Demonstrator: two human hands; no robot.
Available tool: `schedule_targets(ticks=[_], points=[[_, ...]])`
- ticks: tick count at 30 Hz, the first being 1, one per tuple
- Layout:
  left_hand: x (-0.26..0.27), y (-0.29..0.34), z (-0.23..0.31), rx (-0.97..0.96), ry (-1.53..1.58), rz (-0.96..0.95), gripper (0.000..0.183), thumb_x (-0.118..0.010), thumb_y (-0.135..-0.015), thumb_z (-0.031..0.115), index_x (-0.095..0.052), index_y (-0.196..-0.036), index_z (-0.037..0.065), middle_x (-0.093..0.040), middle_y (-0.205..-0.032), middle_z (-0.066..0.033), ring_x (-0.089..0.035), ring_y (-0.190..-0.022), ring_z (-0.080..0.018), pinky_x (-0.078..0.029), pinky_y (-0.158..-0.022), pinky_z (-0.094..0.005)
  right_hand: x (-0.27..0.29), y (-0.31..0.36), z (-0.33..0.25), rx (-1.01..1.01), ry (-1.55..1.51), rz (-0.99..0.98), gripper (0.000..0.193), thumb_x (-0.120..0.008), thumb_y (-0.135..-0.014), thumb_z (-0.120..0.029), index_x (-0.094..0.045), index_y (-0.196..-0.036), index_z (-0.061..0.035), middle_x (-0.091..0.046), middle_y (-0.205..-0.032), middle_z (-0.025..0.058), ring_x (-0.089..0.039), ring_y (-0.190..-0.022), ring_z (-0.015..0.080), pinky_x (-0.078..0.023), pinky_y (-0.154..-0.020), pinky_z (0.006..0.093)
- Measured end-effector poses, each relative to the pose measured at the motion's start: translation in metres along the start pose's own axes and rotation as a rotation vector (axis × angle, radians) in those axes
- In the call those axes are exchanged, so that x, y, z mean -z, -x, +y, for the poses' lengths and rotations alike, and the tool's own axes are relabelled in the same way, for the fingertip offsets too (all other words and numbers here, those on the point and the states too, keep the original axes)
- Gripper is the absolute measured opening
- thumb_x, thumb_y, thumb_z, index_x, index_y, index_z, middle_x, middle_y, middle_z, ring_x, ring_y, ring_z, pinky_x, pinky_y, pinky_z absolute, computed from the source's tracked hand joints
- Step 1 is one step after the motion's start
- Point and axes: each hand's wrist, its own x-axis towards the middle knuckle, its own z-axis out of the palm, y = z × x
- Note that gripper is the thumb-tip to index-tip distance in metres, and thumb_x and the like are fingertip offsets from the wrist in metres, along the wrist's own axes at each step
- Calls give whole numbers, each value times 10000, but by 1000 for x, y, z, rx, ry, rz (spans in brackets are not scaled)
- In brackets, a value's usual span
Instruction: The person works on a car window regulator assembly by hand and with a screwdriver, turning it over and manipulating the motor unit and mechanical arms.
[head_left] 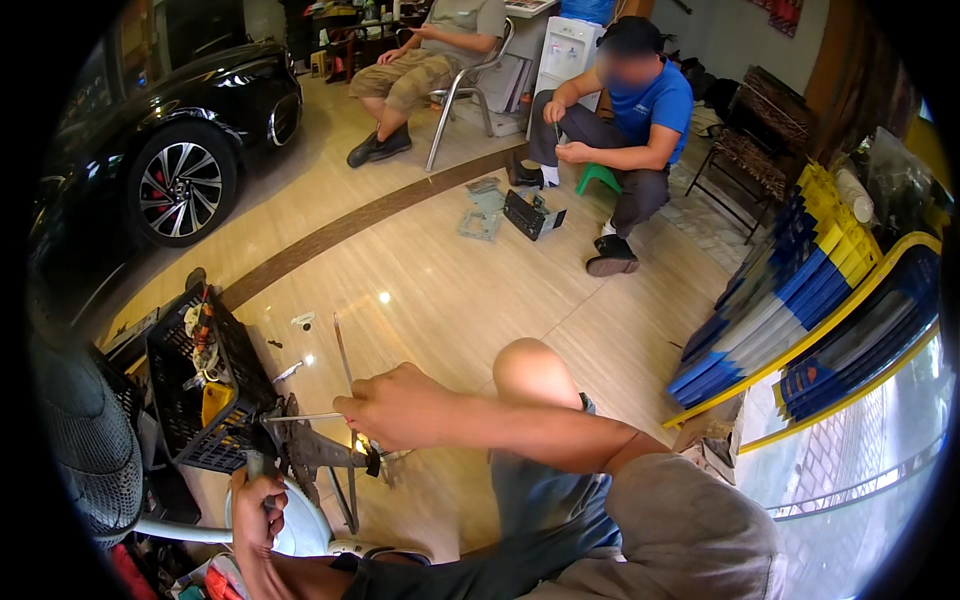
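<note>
My right hand (395, 408) is closed around a tool with a thin, straight metal shaft (305, 417), which looks like a screwdriver. Most of its handle is hidden in my fingers. The shaft points left, its end by a dark, greyish mechanical part (312, 452). Below and left of it, my left hand (258, 505) is closed around a grey, handle-like piece (262, 467) next to that part. Whether the two pieces are joined, I cannot tell. A thin rod (342, 350) slants up from behind my right hand.
A black crate (225, 375) with cables and a yellow item stands at left, beside a fan-like mesh cage (90, 440). Ahead, a person in blue (645, 105) sits near a black electronic unit (533, 213) and metal plates (482, 210). A blue-yellow rack (790, 290) stands right, a black car (180, 130) far left.
</note>
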Motion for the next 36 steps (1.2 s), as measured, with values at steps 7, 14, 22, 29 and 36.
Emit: schedule_targets(ticks=[7,14,22,29,36], points=[[2,-10,-16,-79,55,14,219,-592,-698,180,-524,-870,62,-461,-564,-17,-300,-369,-65,-197,-304,-218,15,-9,6,-306,-690,-157,252,-606,-916,-266,-686,-929,-28,-685,-820,123,-658,-747,317,-517,-695,404],[3,-3,-5,-4,13,-58,229,-596,-703,176,-521,-887,63,-454,-572,-10,-298,-378,-61,-195,-310,-212,19,-7,4,-228,-473,-284,262,-585,-930,-270,-668,-892,-24,-685,-827,144,-654,-745,326,-511,-662,413],[-2,-1,-1,0,-2,-16,238,-593,-704,193,-510,-889,69,-448,-565,-2,-272,-375,-43,-163,-307,-205,8,2,-5,-3,73,65,244,-600,-921,-261,-646,-942,-22,-678,-893,148,-663,-718,318,-515,-603,428],[56,-39,-72,-937,-929,-4,411,-641,-626,64,-599,-1033,32,-566,-807,-128,-537,-646,-279,-454,-564,-359,23,-11,11,-438,-1008,-261,300,-613,-932,-307,-680,-937,-15,-684,-793,151,-611,-607,264,-495,-587,379],[41,-37,-68,-850,-896,27,195,-590,-662,67,-552,-853,59,-534,-822,-117,-525,-760,-312,-411,-668,-427,6,-5,13,-117,-315,-158,259,-628,-921,-302,-665,-971,-51,-660,-834,121,-626,-649,272,-499,-584,393]])
